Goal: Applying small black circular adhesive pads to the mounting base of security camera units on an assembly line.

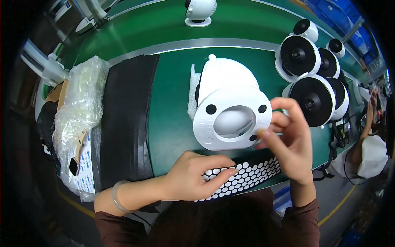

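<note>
A white rounded device (232,70) lies on the green tabletop, its flat base plate (201,129) turned up toward me. The plate has a large oval opening and three black round pads near its edge. Along the plate's right edge is my right hand (294,142), thumb on the face beside the lower right pad and other fingers at the rim and partly hidden. Closer to me, my left hand (195,175) pinches a black strip covered in white round stickers (251,179) between thumb and fingers.
Several white devices with black round fronts (310,101) stand at the right. Left lie a black mat (127,119) and a clear plastic-wrapped bundle (82,94). White foam (192,92) sits beside the device. Beyond a metal rail (185,44), another device (199,12) stands on a green surface.
</note>
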The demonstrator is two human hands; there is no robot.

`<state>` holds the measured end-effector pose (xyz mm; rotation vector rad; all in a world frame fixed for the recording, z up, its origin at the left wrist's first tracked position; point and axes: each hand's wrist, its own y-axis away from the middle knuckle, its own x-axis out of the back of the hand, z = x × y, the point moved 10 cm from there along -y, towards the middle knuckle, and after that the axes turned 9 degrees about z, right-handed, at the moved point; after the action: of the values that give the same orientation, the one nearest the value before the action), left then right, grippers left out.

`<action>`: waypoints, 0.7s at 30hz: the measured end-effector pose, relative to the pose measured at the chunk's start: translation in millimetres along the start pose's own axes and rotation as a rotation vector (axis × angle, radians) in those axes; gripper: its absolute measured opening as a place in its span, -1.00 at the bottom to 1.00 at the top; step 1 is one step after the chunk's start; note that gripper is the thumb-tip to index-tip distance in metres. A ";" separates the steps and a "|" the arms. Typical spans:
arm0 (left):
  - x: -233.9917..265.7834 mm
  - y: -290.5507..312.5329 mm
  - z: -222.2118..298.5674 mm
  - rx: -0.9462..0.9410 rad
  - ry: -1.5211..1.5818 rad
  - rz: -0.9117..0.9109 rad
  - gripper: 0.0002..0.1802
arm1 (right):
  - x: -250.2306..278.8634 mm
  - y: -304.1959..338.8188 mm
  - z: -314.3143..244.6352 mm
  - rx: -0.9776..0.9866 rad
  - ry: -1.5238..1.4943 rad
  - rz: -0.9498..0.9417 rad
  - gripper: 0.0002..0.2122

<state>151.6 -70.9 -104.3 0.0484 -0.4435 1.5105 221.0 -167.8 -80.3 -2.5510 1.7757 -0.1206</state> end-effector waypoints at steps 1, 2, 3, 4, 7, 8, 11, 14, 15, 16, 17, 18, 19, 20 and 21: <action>0.1 0.1 -0.3 0.006 0.000 0.002 -0.94 | -4.9 -0.1 -1.2 0.042 0.104 -0.052 -0.75; 0.2 0.2 -0.1 0.005 -0.003 0.000 -0.94 | -9.9 -0.3 -2.0 0.083 0.208 -0.104 -0.80; 1.6 0.2 0.2 0.000 -0.011 0.011 -0.93 | -9.9 -1.4 0.6 0.013 0.100 -0.090 -0.84; 2.2 0.5 0.8 -0.006 -0.014 0.014 -0.93 | -9.8 -2.9 2.1 -0.028 0.067 -0.112 -0.83; 2.0 -0.7 -3.7 0.051 0.024 -0.004 -0.90 | -5.6 -7.7 0.1 -0.048 0.053 -0.151 -0.83; 2.1 -0.6 -5.2 0.066 0.042 -0.009 -0.90 | -0.3 -7.8 -6.7 0.025 0.250 -0.125 -0.83; 1.2 -0.6 -1.2 0.047 0.025 -0.010 -0.90 | 10.3 16.4 -43.4 0.491 0.566 0.078 -0.84; -0.2 1.9 -0.3 0.036 0.027 -0.039 -0.87 | -6.5 43.6 -43.4 0.686 0.674 -0.088 -0.82; -1.0 1.2 0.4 0.030 0.031 -0.034 -0.87 | -9.0 45.8 -37.4 0.669 0.634 -0.107 -0.81; -2.5 1.5 0.5 0.028 0.032 -0.041 -0.87 | -10.2 47.9 -30.8 0.649 0.593 -0.125 -0.80; -1.0 1.3 1.2 0.015 0.023 -0.023 -0.87 | -8.5 48.7 -25.5 0.598 0.591 -0.136 -0.79; 0.2 1.5 1.7 0.003 0.013 -0.004 -0.87 | -7.1 49.8 -25.0 0.596 0.593 -0.128 -0.79; 0.4 1.9 1.5 -0.020 0.018 0.018 -0.88 | -6.0 50.3 -24.7 0.585 0.584 -0.127 -0.79; 0.6 1.8 2.5 -0.027 -0.002 0.014 -0.88 | -4.9 50.9 -24.5 0.576 0.575 -0.125 -0.80; 0.8 1.6 3.6 -0.035 -0.020 0.010 -0.88 | -3.6 50.4 -23.8 0.559 0.567 -0.125 -0.80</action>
<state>149.0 -71.1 -101.0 0.0341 -0.4873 1.5127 170.7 -181.5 -60.2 -2.3190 1.4040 -1.2521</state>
